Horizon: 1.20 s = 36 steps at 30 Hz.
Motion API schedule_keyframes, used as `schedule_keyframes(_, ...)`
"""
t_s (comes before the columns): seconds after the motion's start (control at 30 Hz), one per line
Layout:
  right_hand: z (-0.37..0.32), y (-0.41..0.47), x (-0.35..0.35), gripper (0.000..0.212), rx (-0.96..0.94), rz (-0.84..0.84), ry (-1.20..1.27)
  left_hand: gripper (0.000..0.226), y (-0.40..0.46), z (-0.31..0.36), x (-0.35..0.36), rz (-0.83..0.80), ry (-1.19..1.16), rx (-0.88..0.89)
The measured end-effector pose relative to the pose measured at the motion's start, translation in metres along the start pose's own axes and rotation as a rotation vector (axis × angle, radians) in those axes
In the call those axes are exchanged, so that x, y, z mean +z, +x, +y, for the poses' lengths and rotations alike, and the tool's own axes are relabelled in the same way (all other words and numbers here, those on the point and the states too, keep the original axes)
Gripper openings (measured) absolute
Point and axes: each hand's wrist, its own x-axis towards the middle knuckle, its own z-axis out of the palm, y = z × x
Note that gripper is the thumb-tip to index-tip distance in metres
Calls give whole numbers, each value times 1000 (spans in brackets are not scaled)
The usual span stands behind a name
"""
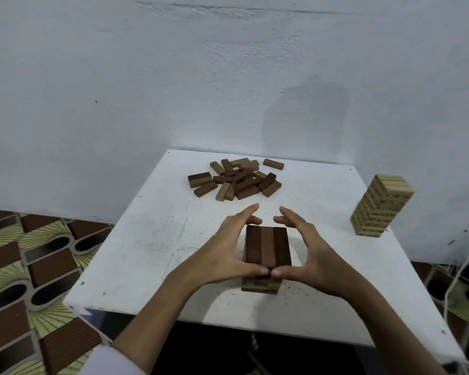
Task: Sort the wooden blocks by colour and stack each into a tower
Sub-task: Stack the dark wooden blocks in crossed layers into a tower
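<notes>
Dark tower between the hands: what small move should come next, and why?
Probably release and reach for another dark block. The left hand and right hand cup the dark tower, whose top layer of three blocks already looks flush. Dark and light pieces lie mixed in the loose pile at the far side of the table, while the light tower stands apart at the right edge.

Dim, soft light; faint shadow on the wall (303,115); wide-angle bending at edges.
</notes>
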Motion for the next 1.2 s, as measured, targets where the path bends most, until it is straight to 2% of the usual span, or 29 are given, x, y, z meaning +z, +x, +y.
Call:
schedule_keyframes(0.6, 7, 4, 4, 86, 31, 18, 169, 101, 5, -3, 5, 23, -119, -20)
schedule_keyframes(1.03, 7, 6, 4, 89, 70, -19, 231, 102, 7, -7, 7, 29, -133, -40)
schedule_keyframes(1.1, 7, 5, 5, 92, 74, -15, 238, 101, 5, -3, 6, 18, -160, -37)
schedule_keyframes(1.2, 3, 4, 8, 95, 93, 41, 326, 98, 1, 0, 9, 23, -327, -66)
